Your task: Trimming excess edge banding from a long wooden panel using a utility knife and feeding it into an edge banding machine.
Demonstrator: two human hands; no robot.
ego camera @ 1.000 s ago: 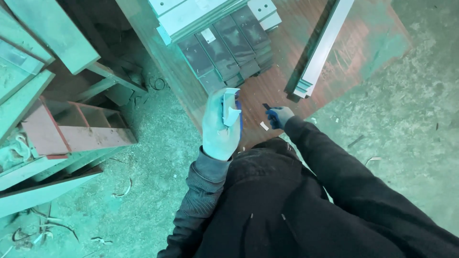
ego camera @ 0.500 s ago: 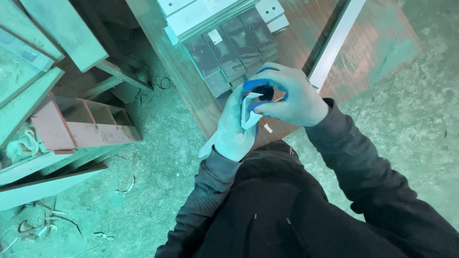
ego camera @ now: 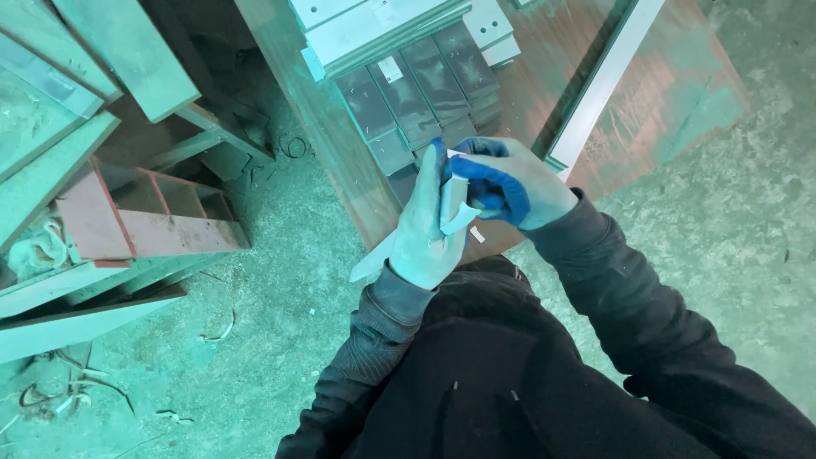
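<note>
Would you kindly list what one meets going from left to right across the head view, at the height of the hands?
Red metal frame → left hand → pale strip → right hand → long pale metal bar.

Dark plates (ego camera: pixel 425 93) crowd board (ego camera: pixel 680 93) ahead; floor (ego camera: pixel 722 255) right open.

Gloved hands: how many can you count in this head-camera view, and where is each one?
2. The left hand is in the centre, holding a pale strip. The right hand is beside it, gripping the same strip above the wooden board.
</note>
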